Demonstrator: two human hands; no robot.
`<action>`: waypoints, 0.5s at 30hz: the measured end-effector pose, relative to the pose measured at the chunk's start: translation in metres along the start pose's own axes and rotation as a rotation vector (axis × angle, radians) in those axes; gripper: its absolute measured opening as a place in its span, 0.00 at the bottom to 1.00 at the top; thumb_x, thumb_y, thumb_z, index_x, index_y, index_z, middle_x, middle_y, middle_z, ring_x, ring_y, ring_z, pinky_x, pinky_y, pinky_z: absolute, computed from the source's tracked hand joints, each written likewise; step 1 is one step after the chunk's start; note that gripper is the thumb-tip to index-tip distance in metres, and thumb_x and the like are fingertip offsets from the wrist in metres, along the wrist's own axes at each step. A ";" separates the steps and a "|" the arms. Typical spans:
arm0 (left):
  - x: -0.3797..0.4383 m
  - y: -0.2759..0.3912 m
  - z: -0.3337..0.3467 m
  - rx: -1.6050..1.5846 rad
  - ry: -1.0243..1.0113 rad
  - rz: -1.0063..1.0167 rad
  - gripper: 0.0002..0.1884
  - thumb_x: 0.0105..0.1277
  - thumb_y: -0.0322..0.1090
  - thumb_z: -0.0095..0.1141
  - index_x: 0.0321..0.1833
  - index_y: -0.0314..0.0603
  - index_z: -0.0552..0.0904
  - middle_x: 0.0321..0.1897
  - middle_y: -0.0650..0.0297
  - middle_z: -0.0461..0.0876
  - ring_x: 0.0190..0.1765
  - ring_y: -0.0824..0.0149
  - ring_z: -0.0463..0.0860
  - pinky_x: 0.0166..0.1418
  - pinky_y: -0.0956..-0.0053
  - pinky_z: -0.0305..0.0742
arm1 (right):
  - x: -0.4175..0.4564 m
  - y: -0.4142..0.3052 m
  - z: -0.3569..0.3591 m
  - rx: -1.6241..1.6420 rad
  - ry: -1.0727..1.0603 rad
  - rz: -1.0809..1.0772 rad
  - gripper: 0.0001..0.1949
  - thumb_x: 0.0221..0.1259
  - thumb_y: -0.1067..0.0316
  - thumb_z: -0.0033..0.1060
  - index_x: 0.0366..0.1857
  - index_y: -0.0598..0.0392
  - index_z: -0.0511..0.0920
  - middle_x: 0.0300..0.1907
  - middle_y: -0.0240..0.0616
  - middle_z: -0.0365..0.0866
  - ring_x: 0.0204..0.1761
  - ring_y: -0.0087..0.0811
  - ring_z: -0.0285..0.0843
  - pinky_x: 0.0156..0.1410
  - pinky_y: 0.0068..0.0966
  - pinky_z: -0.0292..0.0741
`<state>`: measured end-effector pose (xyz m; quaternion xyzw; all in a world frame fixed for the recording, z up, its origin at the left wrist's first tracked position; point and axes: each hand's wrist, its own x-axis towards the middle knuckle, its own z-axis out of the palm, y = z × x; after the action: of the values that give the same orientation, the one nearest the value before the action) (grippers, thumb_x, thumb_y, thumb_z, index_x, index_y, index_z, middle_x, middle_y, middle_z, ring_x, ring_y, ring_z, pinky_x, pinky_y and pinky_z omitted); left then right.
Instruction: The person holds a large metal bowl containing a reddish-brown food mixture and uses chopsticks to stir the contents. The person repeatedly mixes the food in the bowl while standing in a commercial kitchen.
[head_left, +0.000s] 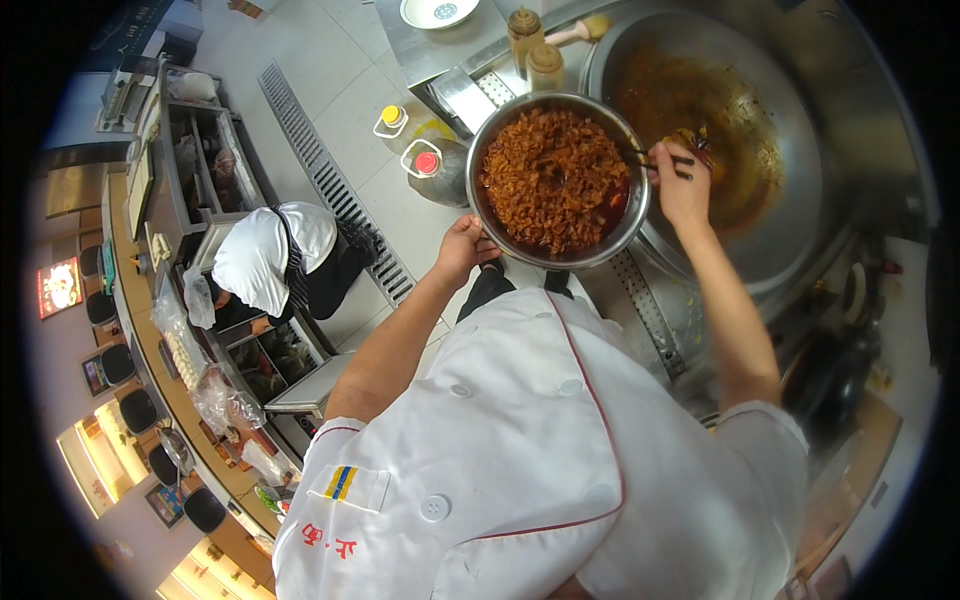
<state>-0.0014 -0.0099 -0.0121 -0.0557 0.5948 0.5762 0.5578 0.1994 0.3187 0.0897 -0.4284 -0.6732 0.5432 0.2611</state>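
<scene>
A round stainless steel bowl (559, 264) holds diced, reddish-brown cooked food (551, 176) in dark oil. My left hand (463, 251) grips its rim at the lower left. At the bowl's right rim is my right hand (681, 180), closed around dark chopsticks or a similar thin utensil (682, 169); part of it is hidden by the fingers. Dark, dried-looking pieces (694, 142) lie just beyond that hand, over the wok; whether they are held is unclear. The large metal wok (795, 165) has reddish-brown oily residue inside.
Two squeeze bottles (525, 37) and a brush (581, 31) lie beyond the bowl. Oil jugs (439, 176) stand on the floor at left. A co-worker in white (259, 255) bends over open drawers (270, 360). A white plate (439, 11) sits on the steel counter (465, 37).
</scene>
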 end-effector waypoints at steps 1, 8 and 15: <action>-0.001 0.001 0.001 -0.003 0.000 0.000 0.12 0.86 0.44 0.41 0.50 0.47 0.76 0.44 0.65 0.85 0.43 0.66 0.87 0.52 0.68 0.87 | 0.005 0.007 0.006 0.032 0.005 0.032 0.13 0.78 0.62 0.59 0.40 0.63 0.84 0.33 0.36 0.87 0.29 0.23 0.83 0.35 0.20 0.78; -0.001 0.002 0.003 -0.006 0.013 0.005 0.12 0.86 0.43 0.42 0.49 0.46 0.76 0.41 0.65 0.85 0.41 0.67 0.87 0.51 0.67 0.87 | 0.020 0.023 0.039 0.170 -0.005 0.150 0.13 0.78 0.63 0.57 0.41 0.64 0.84 0.34 0.38 0.87 0.27 0.25 0.83 0.34 0.22 0.79; -0.002 0.003 0.006 -0.012 0.019 0.009 0.12 0.86 0.42 0.41 0.49 0.45 0.76 0.41 0.64 0.85 0.40 0.67 0.88 0.50 0.67 0.87 | -0.003 0.027 0.048 0.243 -0.125 0.131 0.12 0.78 0.64 0.59 0.40 0.63 0.85 0.33 0.36 0.87 0.27 0.26 0.83 0.34 0.22 0.79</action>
<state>0.0008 -0.0051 -0.0067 -0.0619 0.5970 0.5817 0.5490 0.1697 0.2929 0.0508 -0.4019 -0.5880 0.6622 0.2329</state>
